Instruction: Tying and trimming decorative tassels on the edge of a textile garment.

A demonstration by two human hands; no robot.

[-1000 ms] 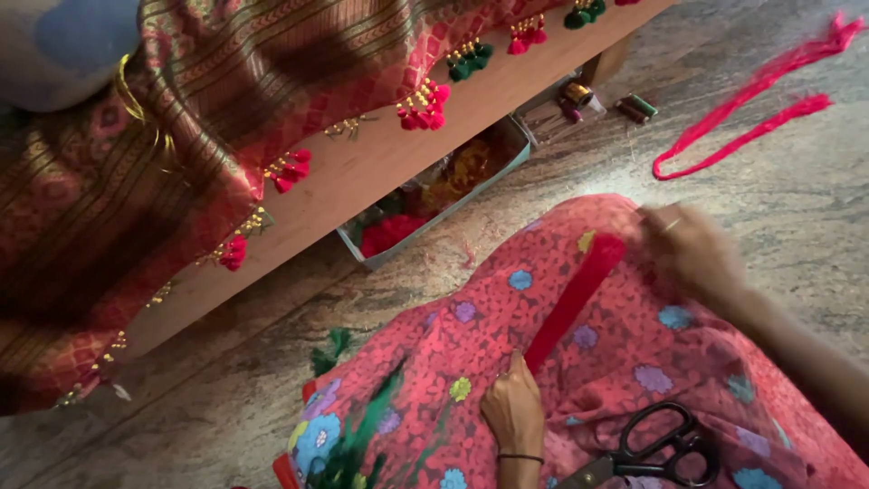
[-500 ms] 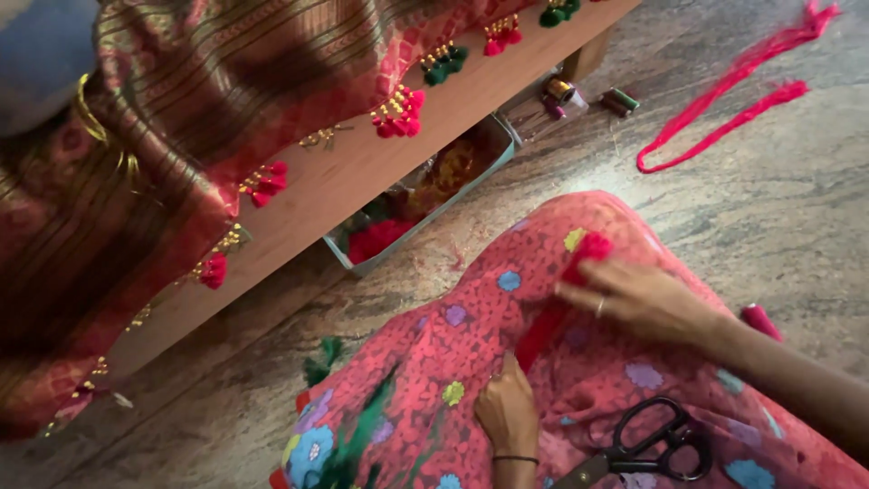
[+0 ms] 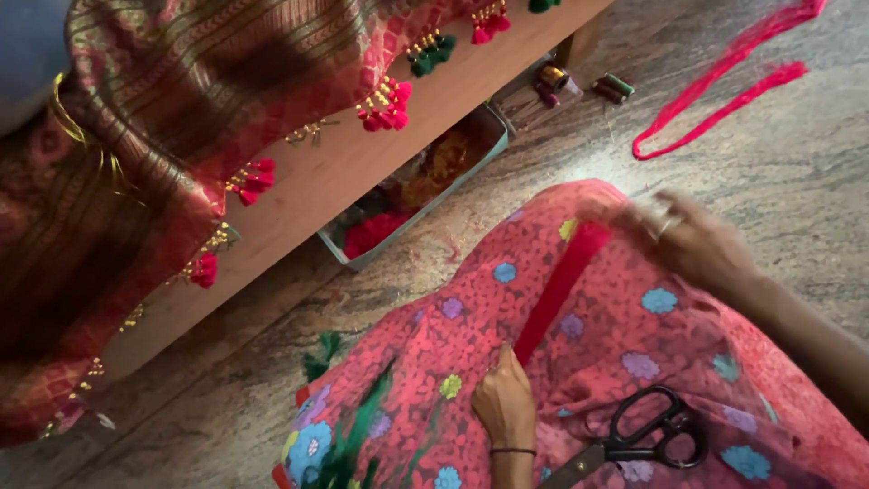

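- The left hand point(image 3: 503, 398) pinched the lower end of a red thread bundle point(image 3: 557, 290), fingers closed on it.
- The right hand point(image 3: 692, 240), blurred, gripped its upper end over the knee.
- Black scissors point(image 3: 638, 439) lay on the lap.

Single head view, steep downward, close over lap point(image 3: 634, 362); floor point(image 3: 797, 181) beyond.

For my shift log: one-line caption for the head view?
Left hand and right hand stretch red thread bundle across lap; scissors rest nearby.
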